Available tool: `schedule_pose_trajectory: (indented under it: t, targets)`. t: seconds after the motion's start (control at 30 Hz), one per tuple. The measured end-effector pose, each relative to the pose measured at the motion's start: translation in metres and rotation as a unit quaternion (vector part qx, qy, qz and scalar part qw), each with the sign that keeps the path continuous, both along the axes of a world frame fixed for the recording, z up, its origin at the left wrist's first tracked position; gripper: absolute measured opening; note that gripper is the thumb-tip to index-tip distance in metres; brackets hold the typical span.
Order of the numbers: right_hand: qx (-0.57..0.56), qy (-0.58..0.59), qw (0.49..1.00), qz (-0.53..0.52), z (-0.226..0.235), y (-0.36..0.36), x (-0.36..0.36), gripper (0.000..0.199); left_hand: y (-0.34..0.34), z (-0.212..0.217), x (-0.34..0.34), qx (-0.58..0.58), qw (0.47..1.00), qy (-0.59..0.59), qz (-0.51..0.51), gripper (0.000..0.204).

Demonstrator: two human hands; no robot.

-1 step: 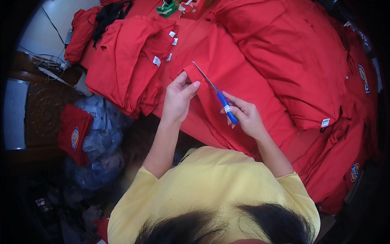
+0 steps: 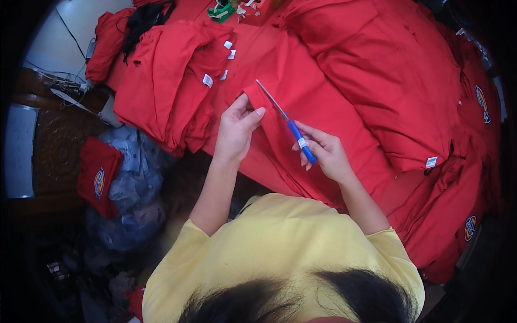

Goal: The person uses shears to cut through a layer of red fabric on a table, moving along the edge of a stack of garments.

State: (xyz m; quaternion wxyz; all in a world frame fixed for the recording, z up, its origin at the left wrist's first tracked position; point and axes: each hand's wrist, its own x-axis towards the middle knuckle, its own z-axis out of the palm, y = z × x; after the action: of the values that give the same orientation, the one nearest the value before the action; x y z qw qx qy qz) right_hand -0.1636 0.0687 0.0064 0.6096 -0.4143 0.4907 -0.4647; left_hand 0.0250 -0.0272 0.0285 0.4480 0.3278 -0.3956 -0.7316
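The left hand (image 2: 235,132) pinches an edge of red cloth (image 2: 318,107) between thumb and fingers, lifting a small flap at the near-left side of the work surface. The right hand (image 2: 325,153) closes around the handle of a slim blue tool (image 2: 295,132), whose narrow metal tip points far and left, over the cloth just right of the left hand's fingertips; whether the tip touches the fabric, I cannot tell. The cloth spreads out in front of the person, who wears a yellow shirt (image 2: 288,237). To the far left lies a pile of red garments (image 2: 153,89) with white tags (image 2: 207,81) along its right side, and beyond it sits a green container (image 2: 219,12). A larger red heap (image 2: 371,81) fills the right side. At the near left, a folded red piece (image 2: 97,156) rests against bluish plastic bags (image 2: 134,177).
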Motion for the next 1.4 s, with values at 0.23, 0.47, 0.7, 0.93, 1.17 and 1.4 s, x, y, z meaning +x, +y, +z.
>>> schedule_pose_trajectory:
  t: [0.23, 0.47, 0.7, 0.93, 1.17, 1.4]
  targets:
    - [-0.112, -0.066, 0.982, -0.135, -0.011, -0.032, 0.015, 0.059, 0.011, -0.021, -0.011, 0.069, 0.99, -0.051, -0.116, 0.076]
    - [-0.073, -0.073, 0.986, -0.13, -0.028, -0.026, 0.019, 0.062, -0.031, -0.05, 0.003, 0.109, 0.979, 0.168, -0.038, 0.066]
    - [-0.076, -0.005, 0.988, -0.136, -0.066, -0.017, 0.007, 0.052, -0.035, -0.058, 0.002, 0.151, 0.985, 0.078, 0.015, 0.074]
    - [-0.074, 0.031, 0.989, -0.124, -0.035, -0.009, -0.011, 0.048, -0.018, -0.07, -0.01, 0.12, 0.992, 0.0, 0.039, 0.08]
    - [-0.16, 0.18, 0.964, -0.112, -0.023, -0.002, -0.019, 0.049, -0.02, -0.085, -0.012, 0.186, 0.981, 0.043, 0.032, 0.024]
    - [-0.156, 0.384, 0.91, -0.01, -0.022, 0.004, -0.015, 0.055, -0.013, -0.046, -0.016, 0.076, 0.995, 0.024, 0.067, 0.023]
